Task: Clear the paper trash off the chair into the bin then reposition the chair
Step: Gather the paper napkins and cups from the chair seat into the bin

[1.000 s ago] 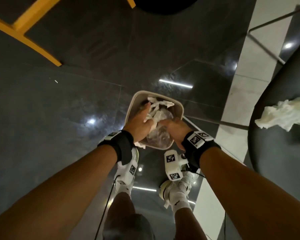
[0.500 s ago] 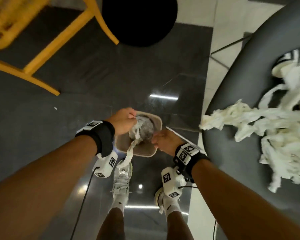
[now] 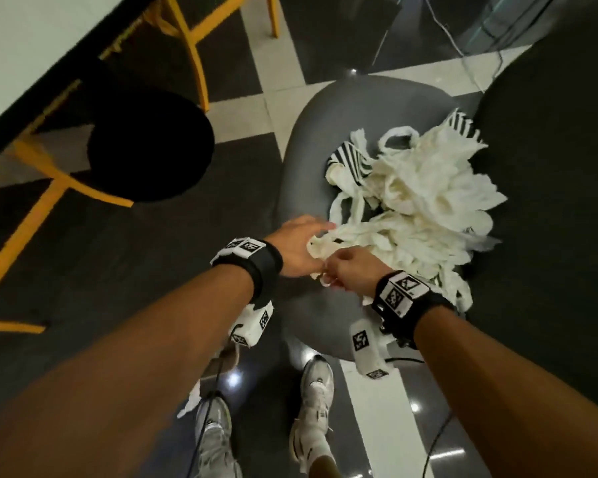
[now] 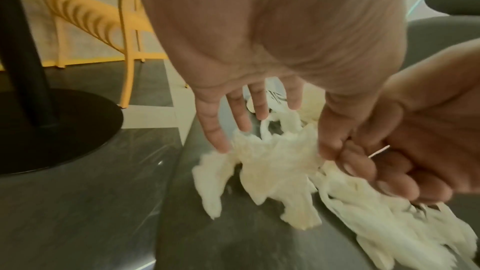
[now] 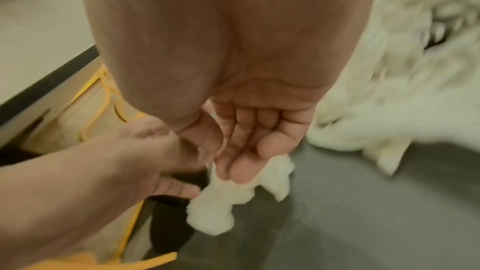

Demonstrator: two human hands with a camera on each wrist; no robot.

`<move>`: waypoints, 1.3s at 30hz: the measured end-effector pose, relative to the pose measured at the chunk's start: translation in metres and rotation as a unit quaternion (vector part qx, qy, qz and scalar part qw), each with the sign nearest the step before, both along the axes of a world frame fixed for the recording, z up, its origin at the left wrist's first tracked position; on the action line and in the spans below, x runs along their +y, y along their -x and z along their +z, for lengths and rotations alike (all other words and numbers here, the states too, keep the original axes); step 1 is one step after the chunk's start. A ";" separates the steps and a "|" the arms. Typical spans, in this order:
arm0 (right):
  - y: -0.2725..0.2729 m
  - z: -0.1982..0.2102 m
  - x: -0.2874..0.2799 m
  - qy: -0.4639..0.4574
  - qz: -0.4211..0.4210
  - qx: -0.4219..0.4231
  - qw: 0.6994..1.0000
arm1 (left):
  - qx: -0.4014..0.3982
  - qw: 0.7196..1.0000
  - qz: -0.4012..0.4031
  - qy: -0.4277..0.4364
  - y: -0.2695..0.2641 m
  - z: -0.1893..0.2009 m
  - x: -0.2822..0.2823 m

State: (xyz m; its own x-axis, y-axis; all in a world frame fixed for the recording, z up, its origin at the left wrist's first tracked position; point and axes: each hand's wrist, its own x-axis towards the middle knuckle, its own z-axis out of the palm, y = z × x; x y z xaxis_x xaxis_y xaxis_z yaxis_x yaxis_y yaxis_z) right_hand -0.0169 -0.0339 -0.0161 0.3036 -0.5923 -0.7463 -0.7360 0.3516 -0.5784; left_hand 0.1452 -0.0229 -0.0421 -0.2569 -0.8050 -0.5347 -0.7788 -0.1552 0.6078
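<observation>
A heap of white paper trash (image 3: 422, 201) with some black-striped pieces lies on the grey chair seat (image 3: 308, 150). Both hands are at its near-left edge. My left hand (image 3: 311, 236) reaches in with fingers straight and spread, and its fingertips (image 4: 223, 147) touch the paper (image 4: 280, 176). Just beside it, my right hand (image 3: 339, 267) has its fingers curled round a wad of the paper (image 5: 215, 208); the left wrist view shows strands trailing from those curled fingers (image 4: 389, 178). The bin is out of view.
A black round table base (image 3: 149, 146) and yellow chair legs (image 3: 187, 46) stand to the left on the dark glossy floor. A black chair (image 3: 549, 201) fills the right side. A paper scrap (image 3: 190, 405) lies on the floor by my shoes, and cables run nearby.
Both hands left the bin, where they were pressing paper down, and moved up to the chair's pile. The bin has dropped out of view. The right hand has taken hold of paper.
</observation>
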 end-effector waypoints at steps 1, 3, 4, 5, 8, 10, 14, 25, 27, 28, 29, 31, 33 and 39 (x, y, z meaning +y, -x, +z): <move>0.020 -0.002 -0.004 0.015 0.025 0.032 0.999 | -0.026 0.999 -0.035 -0.013 0.013 -0.007 0.002; 0.053 -0.007 -0.009 0.038 0.046 0.081 0.995 | -0.092 0.990 -0.097 -0.033 0.029 -0.020 0.009; 0.067 -0.011 -0.011 0.042 0.044 0.094 0.994 | -0.117 0.986 -0.111 -0.037 0.033 -0.027 0.012; 0.079 -0.011 -0.011 0.045 0.043 0.100 0.993 | -0.126 0.986 -0.106 -0.036 0.034 -0.032 0.013; 0.107 -0.016 -0.009 0.073 0.055 0.105 0.990 | -0.114 0.992 -0.055 0.002 0.038 -0.035 0.006; 0.117 -0.016 -0.008 0.096 0.058 0.100 0.989 | -0.104 0.994 -0.017 0.036 0.043 -0.028 -0.003; 0.126 -0.004 -0.020 0.193 0.028 0.075 0.978 | -0.064 0.991 0.074 0.095 0.056 -0.010 -0.027; 0.135 0.021 -0.106 0.399 0.192 0.308 0.842 | 0.020 0.969 0.198 0.146 0.060 0.034 -0.042; 0.131 0.026 -0.103 0.443 0.155 0.294 0.833 | 0.016 0.968 0.197 0.157 0.054 0.035 -0.044; 0.128 0.031 -0.098 0.462 0.130 0.282 0.831 | 0.015 0.965 0.205 0.161 0.051 0.034 -0.043; 0.124 0.035 -0.094 0.484 0.106 0.263 0.828 | 0.018 0.963 0.216 0.162 0.049 0.033 -0.041; 0.114 0.045 -0.087 0.512 0.066 0.215 0.829 | 0.044 0.956 0.244 0.159 0.046 0.031 -0.035; 0.102 0.054 -0.082 0.502 0.029 0.144 0.852 | 0.073 0.948 0.268 0.157 0.043 0.030 -0.030; 0.071 0.063 -0.064 0.410 -0.105 -0.033 0.905 | 0.097 0.932 0.324 0.130 0.031 0.028 -0.014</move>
